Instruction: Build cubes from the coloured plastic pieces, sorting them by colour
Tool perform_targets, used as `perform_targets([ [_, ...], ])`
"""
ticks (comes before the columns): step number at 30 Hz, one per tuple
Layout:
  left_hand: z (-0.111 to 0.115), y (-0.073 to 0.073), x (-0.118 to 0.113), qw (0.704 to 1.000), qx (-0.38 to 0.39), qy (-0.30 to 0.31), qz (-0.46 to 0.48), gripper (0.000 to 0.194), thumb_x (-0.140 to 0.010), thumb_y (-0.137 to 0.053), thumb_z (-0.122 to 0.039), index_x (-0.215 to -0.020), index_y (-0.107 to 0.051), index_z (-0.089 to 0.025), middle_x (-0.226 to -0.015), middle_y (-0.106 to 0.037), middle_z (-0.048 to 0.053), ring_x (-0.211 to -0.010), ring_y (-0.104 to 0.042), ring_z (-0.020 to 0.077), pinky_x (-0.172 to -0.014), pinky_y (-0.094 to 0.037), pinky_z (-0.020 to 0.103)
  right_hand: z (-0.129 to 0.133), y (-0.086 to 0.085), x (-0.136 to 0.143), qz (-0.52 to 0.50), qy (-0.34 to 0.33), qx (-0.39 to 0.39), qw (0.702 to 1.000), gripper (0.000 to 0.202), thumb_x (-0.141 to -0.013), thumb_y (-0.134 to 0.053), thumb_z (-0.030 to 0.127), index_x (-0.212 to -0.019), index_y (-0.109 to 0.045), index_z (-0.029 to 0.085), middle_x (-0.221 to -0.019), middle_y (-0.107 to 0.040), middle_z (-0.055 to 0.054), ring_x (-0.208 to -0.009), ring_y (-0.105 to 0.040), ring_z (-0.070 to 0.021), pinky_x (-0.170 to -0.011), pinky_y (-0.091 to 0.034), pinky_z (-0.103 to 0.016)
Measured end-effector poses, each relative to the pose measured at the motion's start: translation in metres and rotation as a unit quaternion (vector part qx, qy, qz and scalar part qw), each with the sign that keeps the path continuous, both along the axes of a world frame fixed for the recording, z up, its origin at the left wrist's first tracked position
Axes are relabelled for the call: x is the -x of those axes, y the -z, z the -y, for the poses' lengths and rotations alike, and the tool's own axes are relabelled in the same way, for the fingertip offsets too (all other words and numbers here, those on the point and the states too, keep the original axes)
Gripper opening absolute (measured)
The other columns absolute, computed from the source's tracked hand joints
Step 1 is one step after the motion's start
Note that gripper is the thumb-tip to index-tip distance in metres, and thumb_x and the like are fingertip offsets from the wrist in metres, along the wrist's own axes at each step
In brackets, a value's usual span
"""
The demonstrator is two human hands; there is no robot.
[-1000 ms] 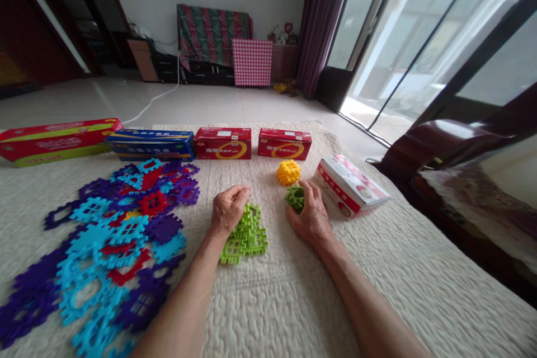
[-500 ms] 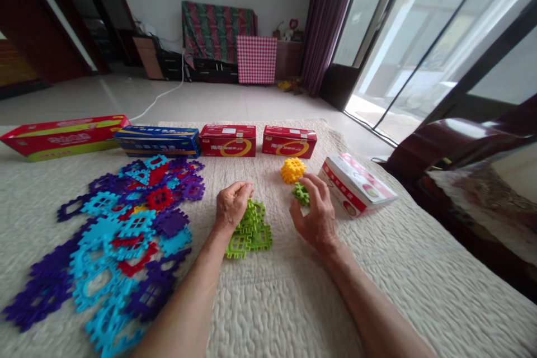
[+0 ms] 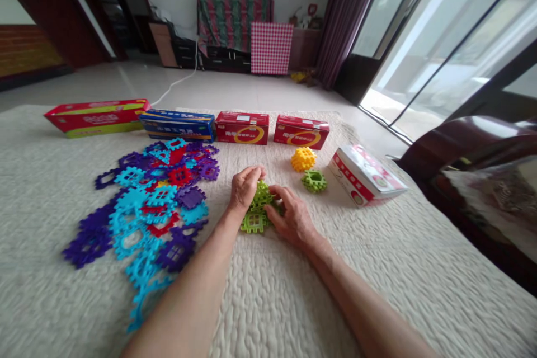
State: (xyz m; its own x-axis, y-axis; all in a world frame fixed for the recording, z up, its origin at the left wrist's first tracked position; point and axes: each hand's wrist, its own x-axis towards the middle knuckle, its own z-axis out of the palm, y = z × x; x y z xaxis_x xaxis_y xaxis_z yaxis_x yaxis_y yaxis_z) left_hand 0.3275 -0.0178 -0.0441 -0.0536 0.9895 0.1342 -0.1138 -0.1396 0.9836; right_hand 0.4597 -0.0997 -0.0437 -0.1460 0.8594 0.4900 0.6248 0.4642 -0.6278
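My left hand (image 3: 245, 189) is closed, its fingertips drawn together just above a small pile of green interlocking plastic pieces (image 3: 254, 222). Whether a piece sits inside those fingers is hidden. My right hand (image 3: 293, 218) is at the right side of the pile, thumb and forefinger parted around its edge. One of the green pieces has a window-like grid. Beyond my right hand, a joined green ring of pieces (image 3: 314, 181) rests on the quilted cover, near a yellow assembled block (image 3: 303, 159).
To the left spreads a heap of purple, blue and red pieces (image 3: 161, 196). Along the back stand a red and green box (image 3: 100, 117), a blue box (image 3: 178, 126) and two red boxes (image 3: 242, 127). A white and red box (image 3: 367, 176) lies at the right.
My right hand has moved left, away from the green ring, to the green pile. My left hand stays closed by the pile. The view has shifted, bringing everything higher.
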Motion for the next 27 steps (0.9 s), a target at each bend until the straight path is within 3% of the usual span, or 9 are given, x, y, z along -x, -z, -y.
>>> perform_targets([
  [5, 0.004, 0.003, 0.011, 1.0, 0.016, -0.016, 0.018, 0.034, -0.076, -0.055, -0.043, -0.09, -0.07, -0.014, -0.092, -0.073, 0.009, -0.091, -0.067, 0.022, -0.084, -0.051, 0.034, -0.001, 0.002, 0.0, -0.018, 0.008, 0.011, 1.0, 0.023, -0.082, -0.058, 0.02, -0.105, -0.058, 0.019, -0.093, -0.063, -0.005, -0.08, -0.06, -0.0162, -0.075, -0.049, -0.029],
  [13, 0.052, 0.008, 0.026, 0.973, -0.08, -0.085, -0.197, 0.031, -0.082, -0.047, -0.024, -0.105, -0.066, -0.017, -0.12, -0.066, 0.009, -0.118, -0.057, 0.0218, -0.105, -0.042, 0.037, -0.002, 0.001, 0.005, 0.01, 0.022, 0.004, 1.0, 0.023, -0.079, -0.053, 0.016, -0.102, -0.06, 0.017, -0.092, -0.062, -0.007, -0.078, -0.059, -0.0167, -0.077, -0.048, -0.03],
  [19, 0.055, 0.014, 0.017, 0.946, -0.152, -0.1, -0.269, 0.035, -0.081, -0.043, -0.014, -0.108, -0.064, -0.017, -0.119, -0.065, 0.011, -0.116, -0.058, 0.0204, -0.106, -0.043, 0.039, -0.001, 0.001, 0.007, 0.027, 0.034, -0.001, 0.999, 0.026, -0.079, -0.05, 0.015, -0.104, -0.059, 0.017, -0.093, -0.061, -0.006, -0.081, -0.058, -0.0171, -0.079, -0.048, -0.029],
  [27, 0.059, 0.018, 0.021, 0.946, -0.166, -0.11, -0.254, 0.034, -0.082, -0.047, -0.017, -0.112, -0.062, -0.016, -0.12, -0.065, 0.014, -0.115, -0.059, 0.0228, -0.101, -0.047, 0.04, 0.001, -0.002, 0.008, 0.023, 0.044, 0.015, 0.999, 0.02, -0.085, -0.053, 0.023, -0.103, -0.059, 0.017, -0.095, -0.062, -0.007, -0.083, -0.059, -0.017, -0.079, -0.047, -0.029],
])
